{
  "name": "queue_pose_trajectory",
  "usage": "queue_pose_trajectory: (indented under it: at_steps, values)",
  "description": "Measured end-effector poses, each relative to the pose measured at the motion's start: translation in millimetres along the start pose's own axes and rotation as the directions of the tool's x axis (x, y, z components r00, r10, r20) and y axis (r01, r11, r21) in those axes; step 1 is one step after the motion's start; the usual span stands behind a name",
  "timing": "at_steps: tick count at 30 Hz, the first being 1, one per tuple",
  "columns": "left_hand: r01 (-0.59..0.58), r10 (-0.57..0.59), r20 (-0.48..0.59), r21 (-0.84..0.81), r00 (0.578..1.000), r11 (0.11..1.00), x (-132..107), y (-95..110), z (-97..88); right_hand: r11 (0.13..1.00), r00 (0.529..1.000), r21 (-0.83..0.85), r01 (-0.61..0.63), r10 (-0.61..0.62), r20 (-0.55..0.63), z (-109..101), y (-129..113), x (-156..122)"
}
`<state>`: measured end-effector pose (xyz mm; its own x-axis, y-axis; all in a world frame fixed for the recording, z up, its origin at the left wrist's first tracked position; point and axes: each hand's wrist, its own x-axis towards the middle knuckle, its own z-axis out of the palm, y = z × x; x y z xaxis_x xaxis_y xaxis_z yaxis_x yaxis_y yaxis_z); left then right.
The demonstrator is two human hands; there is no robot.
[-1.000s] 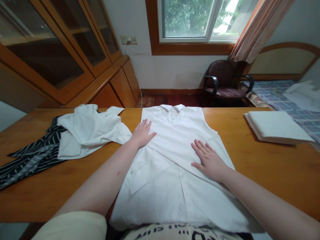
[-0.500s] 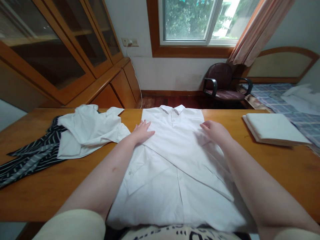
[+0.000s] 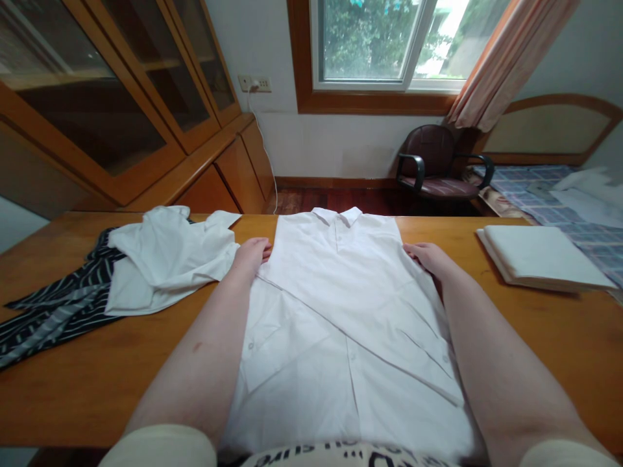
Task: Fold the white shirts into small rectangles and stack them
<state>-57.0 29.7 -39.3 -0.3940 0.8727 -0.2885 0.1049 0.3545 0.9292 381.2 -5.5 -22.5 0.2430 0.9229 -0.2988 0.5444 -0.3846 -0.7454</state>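
Note:
A long-sleeved white shirt [image 3: 335, 285] lies flat before me, its collar at the table's far edge. Both sleeves are folded in across its body. My left hand [image 3: 250, 254] is at the shirt's left edge, below the shoulder, its fingers curled at the fabric. At the opposite edge, my right hand [image 3: 429, 258] is closed with thumb and fingers on the cloth; its fingertips are partly hidden. The shirt's lower end runs up against my body.
On the left of the wooden table [image 3: 160, 363] lie a crumpled white garment [image 3: 170, 259] and black-and-white striped cloth [image 3: 63, 305]. A white folded stack [image 3: 540, 253] rests at the right. Beyond stand a chair [image 3: 433, 162], a bed [image 3: 530, 178] and a glass-door cabinet [image 3: 146, 84].
Both hands have moved outward from the shirt's upper body to its side edges. My left hand, spread flat before, is now curled. The shirt lies smoother on the right.

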Motion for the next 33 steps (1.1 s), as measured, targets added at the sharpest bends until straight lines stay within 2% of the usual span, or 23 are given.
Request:
queue_pose_trajectory:
  at_steps: [3, 5, 7, 13, 18, 21, 24, 26, 29, 31, 33]
  values:
    - [-0.092, 0.084, 0.051, 0.171, 0.995, 0.981, -2.4, 1.1, 2.1, 0.999, 0.999, -0.041, 0.023, -0.021, 0.046, 0.0, -3.2, -2.6]
    - [-0.169, 0.157, 0.064, 0.292, 0.986, 0.941, -3.3, -0.6, 4.0, 0.999, 0.999, -0.042, 0.03, -0.029, 0.031, 1.3, -3.9, -3.5]
    - [-0.185, 0.164, 0.09, 0.346, 0.982, 0.92, -3.6, -2.8, 5.4, 0.998, 0.999, -0.037, 0.042, -0.041, 0.007, 2.9, -4.4, -4.3]
    - [-0.138, 0.095, 0.257, 0.155, 0.962, 0.978, -5.4, -2.1, 1.4, 0.995, 0.992, 0.049, 0.088, -0.083, -0.091, 4.0, -1.7, -6.1]
    - [-0.096, 0.083, 0.236, 0.045, 0.968, 0.994, -8.0, 1.1, -4.9, 0.96, 0.994, 0.262, 0.101, -0.085, -0.075, 2.0, 12.6, -0.9]
    - [-0.15, 0.141, 0.197, 0.032, 0.97, 0.988, -12.2, 5.9, -7.5, 0.938, 0.993, 0.325, 0.118, -0.105, -0.057, -1.8, 16.5, 0.0]
    - [-0.228, 0.218, 0.172, 0.04, 0.961, 0.973, -20.6, 16.1, -10.3, 0.945, 0.988, 0.293, 0.148, -0.131, -0.077, -12.8, 11.4, -5.3]
    - [-0.234, 0.217, 0.17, 0.088, 0.961, 0.968, -27.5, 23.3, -11.8, 0.953, 0.992, 0.278, 0.124, -0.119, -0.034, -22.5, 5.3, -11.2]
    - [-0.157, 0.114, 0.186, 0.235, 0.976, 0.959, -36.3, 28.4, -11.4, 0.961, 0.99, 0.278, 0.009, -0.047, 0.13, -31.8, -2.3, -20.7]
    - [-0.105, 0.035, 0.224, 0.309, 0.974, 0.945, -39.3, 27.1, -8.2, 0.955, 0.975, 0.282, -0.097, 0.035, 0.218, -30.2, -5.3, -25.9]
    - [-0.097, 0.004, 0.254, 0.354, 0.967, 0.93, -39.4, 23.6, -3.0, 0.93, 0.963, 0.316, -0.187, 0.11, 0.244, -22.5, -7.1, -29.3]
